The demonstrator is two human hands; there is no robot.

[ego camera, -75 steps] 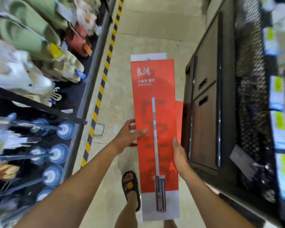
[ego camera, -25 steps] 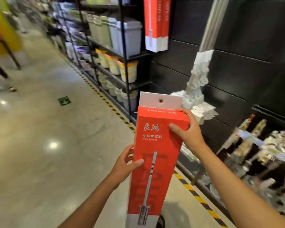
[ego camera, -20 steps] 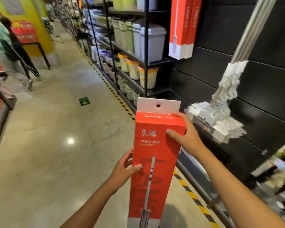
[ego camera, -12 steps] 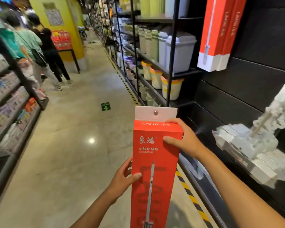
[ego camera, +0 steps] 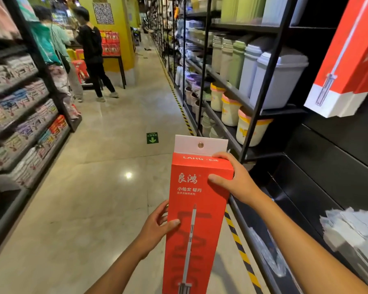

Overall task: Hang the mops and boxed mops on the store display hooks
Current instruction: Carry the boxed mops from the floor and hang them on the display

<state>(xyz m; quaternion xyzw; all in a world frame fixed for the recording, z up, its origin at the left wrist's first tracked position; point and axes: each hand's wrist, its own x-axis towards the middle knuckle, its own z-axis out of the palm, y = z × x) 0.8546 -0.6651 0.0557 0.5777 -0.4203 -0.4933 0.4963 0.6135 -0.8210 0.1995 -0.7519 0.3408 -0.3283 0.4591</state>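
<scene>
I hold a tall red boxed mop [ego camera: 194,209] upright in front of me, its white hang tab with a metal eyelet at the top. My right hand [ego camera: 234,179] grips the box's upper right corner, thumb on the front face. My left hand [ego camera: 157,228] grips its left edge lower down, thumb across the front. Two matching red boxed mops [ego camera: 346,60] hang on the black display wall at the upper right. A white mop head [ego camera: 353,232] shows at the lower right, blurred.
Black shelving [ego camera: 261,90] on the right carries lidded bins and small buckets. A yellow-black floor stripe [ego camera: 238,240] runs along its base. Shelves of packaged goods [ego camera: 23,124] line the left. Two people [ego camera: 81,52] stand far up the aisle by a yellow pillar.
My view has swung left along the aisle, so the hanging red boxes and the white mop head slid toward the right edge. Both hands keep their hold on the box.
</scene>
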